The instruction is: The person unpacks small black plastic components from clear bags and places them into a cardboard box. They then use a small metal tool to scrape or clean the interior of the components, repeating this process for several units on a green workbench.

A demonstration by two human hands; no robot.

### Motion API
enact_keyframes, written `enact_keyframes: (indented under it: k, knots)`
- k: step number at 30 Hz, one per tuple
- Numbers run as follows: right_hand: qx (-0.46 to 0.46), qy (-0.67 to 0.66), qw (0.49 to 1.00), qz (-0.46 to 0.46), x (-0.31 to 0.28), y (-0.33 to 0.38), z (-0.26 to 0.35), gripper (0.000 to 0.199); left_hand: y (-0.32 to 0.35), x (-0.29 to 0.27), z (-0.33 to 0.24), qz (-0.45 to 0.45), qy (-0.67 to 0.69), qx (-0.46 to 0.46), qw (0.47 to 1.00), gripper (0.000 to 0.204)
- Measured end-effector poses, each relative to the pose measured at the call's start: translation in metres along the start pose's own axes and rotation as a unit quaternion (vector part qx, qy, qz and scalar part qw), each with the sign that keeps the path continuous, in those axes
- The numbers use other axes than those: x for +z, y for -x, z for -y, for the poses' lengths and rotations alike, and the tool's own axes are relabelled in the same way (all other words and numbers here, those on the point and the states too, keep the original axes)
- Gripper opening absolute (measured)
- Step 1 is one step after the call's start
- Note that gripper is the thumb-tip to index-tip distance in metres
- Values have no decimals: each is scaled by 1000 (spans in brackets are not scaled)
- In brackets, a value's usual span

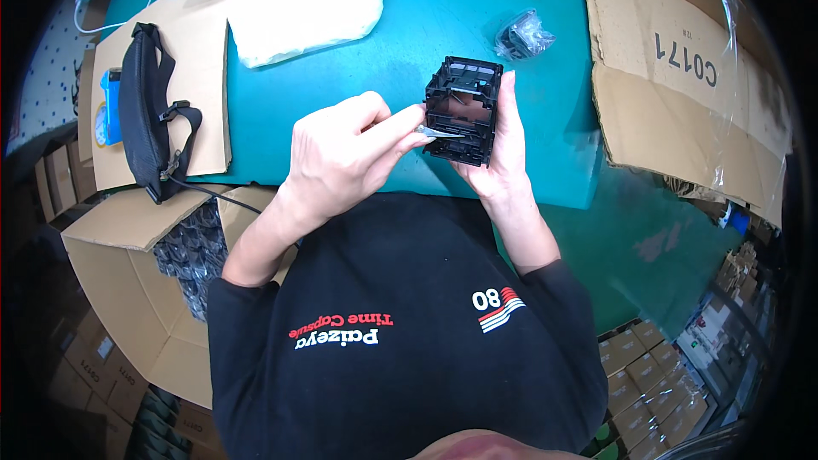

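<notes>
My right hand (506,153) holds a black plastic frame-like housing (469,85) upright over the front part of the table, its palm behind the part and its thumb along the right side. Skin shows through the housing's central opening. My left hand (345,149) is closed in a pinch around a small pointed metal tool (441,134). The tool's thin tip reaches across the lower part of the housing; whether it touches there I cannot tell. Most of the tool is hidden by my fingers, so its exact kind is unclear.
A clear-wrapped dark part (524,34) lies on the green table (409,25) near a white bag (302,0). Left are a black waist bag (146,111) and an open carton (128,264) with wrapped parts. Another open carton (648,60) stands right.
</notes>
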State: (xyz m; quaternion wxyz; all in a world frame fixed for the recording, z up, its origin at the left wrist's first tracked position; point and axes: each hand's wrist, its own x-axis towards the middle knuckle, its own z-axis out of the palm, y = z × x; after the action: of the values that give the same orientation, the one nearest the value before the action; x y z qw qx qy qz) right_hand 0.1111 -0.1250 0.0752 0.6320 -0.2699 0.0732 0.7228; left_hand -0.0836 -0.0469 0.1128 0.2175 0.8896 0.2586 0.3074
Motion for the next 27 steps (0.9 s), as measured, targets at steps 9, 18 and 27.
enact_keyframes:
  k: [9,18,27]
  knots:
    - [1,10,999,45,0,1,0,74,-6,0,0,-18,-1,30,999,27]
    - [-2,9,999,53,-9,-2,-5,77,-1,8,5,-32,-1,33,999,23]
    - [-430,534,722,92,17,-8,20,76,6,-2,31,-44,154,-39,986,51]
